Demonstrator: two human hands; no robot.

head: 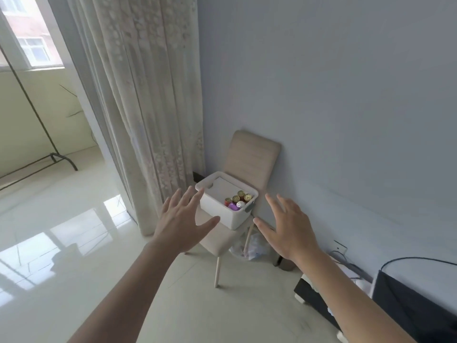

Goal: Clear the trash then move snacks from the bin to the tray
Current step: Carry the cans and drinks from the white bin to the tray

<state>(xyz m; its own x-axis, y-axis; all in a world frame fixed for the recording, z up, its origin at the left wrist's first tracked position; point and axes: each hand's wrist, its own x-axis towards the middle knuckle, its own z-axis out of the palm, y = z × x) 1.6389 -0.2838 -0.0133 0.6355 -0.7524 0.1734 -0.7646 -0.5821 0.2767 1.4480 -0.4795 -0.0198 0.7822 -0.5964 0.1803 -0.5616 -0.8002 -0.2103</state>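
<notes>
A white plastic bin (217,214) stands on the seat of a beige chair (252,154) against the wall. Inside it sit several small snack cans (238,200), some red and gold, one purple. My left hand (183,221) is spread open just left of the bin, fingertips near its rim. My right hand (286,229) is spread open to the bin's right, a little apart from it. Neither hand holds anything. No tray is in view.
A long pale curtain (148,120) hangs left of the chair. A clear plastic bag (249,247) lies on the floor under the chair, beside a small dark container (284,263). Dark furniture (408,305) and cables fill the lower right. Glossy tiled floor (74,231) spreads left.
</notes>
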